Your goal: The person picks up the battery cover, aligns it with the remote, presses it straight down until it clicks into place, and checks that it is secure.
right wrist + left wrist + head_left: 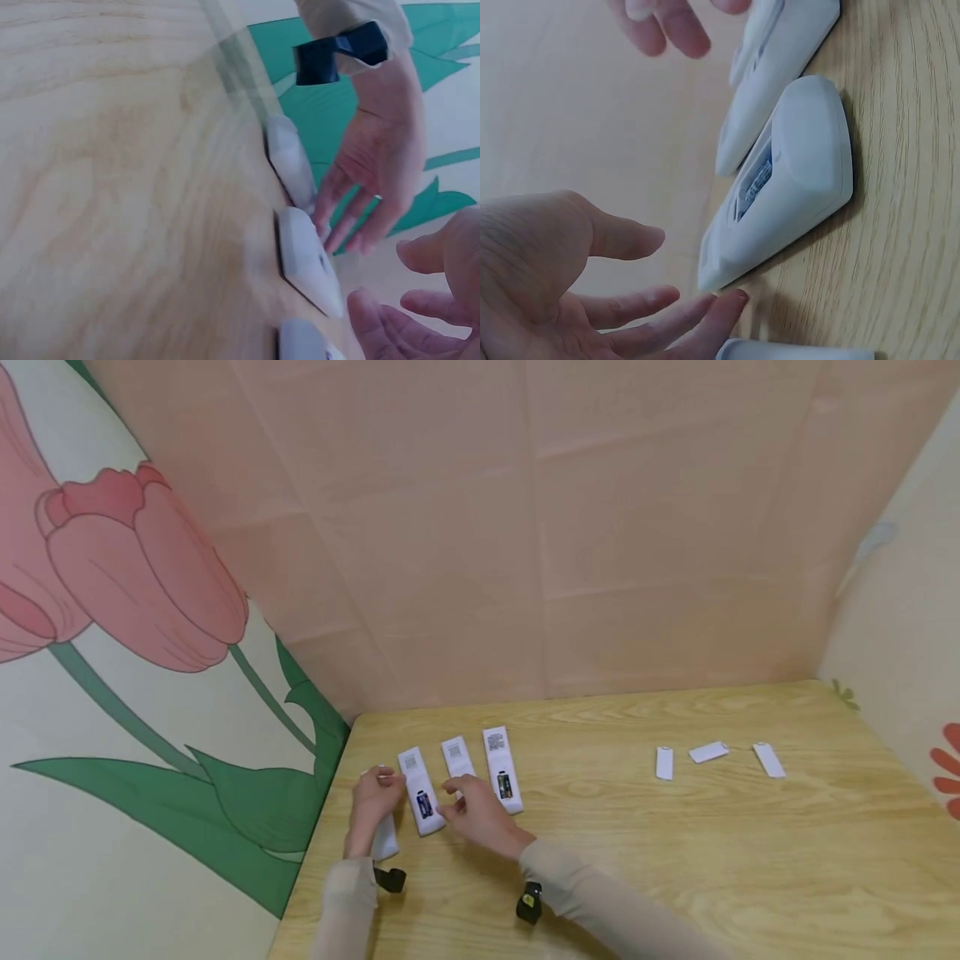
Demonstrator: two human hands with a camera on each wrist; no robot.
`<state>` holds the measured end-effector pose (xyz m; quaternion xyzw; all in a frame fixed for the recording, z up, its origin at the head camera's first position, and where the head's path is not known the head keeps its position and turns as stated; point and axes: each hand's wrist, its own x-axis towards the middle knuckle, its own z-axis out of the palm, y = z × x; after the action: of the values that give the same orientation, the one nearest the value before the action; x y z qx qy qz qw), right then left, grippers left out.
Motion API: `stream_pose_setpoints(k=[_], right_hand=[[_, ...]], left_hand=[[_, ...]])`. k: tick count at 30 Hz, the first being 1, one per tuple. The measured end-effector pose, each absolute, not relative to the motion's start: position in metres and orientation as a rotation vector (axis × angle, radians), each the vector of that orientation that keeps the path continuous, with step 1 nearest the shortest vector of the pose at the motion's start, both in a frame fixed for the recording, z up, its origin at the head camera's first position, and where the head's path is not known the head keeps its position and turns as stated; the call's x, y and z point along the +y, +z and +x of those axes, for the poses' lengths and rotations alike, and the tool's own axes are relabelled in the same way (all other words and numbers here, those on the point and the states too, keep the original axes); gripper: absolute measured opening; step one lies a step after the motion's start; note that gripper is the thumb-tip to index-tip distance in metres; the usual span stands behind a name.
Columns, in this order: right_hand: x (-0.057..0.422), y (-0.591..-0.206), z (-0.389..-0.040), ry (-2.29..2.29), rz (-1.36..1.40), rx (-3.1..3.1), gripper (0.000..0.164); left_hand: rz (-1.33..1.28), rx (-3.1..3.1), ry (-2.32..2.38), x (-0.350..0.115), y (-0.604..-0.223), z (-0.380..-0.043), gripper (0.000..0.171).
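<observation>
Several white remote controls lie back side up at the table's left. My left hand is over the leftmost remote, its fingertips beside the upper edge of the second remote. Dark batteries show in the second remote's uncovered compartment. Near that remote's lower right side hovers my right hand, fingers loosely bent and holding nothing; it hides the lower part of the third remote. The fourth remote also has its battery exposed. In the left wrist view, the left fingers are spread near a remote's end.
Three small white battery covers lie apart on the right of the wooden table. A pinkish sheet hangs behind the table. Tulip-patterned panel borders the left side, and another pale panel the right.
</observation>
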<state>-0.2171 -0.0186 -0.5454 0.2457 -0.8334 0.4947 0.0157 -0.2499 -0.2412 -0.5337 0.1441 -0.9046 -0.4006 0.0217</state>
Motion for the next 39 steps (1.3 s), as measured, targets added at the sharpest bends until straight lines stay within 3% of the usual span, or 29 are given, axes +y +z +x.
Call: stream_pose_setpoints(k=[9,23,39], right_hand=[[0.009,-0.538,-0.219,1.446,0.669,-2.672,0.040],[0.053,-0.531,-0.226,1.444,0.500,-2.653,0.036],[0.115,-0.526,-0.239,1.401,0.312,-2.674,0.041]], left_hand=[[0.426,-2.930,-1.200,-0.231,-0.535,-0.256,0.051],[0.340,-3.006,-0.989,-0.215,-0.542,-0.266,0.052],[0.460,-3.075,-0.947,-0.210,-0.544,-0.271,0.056]])
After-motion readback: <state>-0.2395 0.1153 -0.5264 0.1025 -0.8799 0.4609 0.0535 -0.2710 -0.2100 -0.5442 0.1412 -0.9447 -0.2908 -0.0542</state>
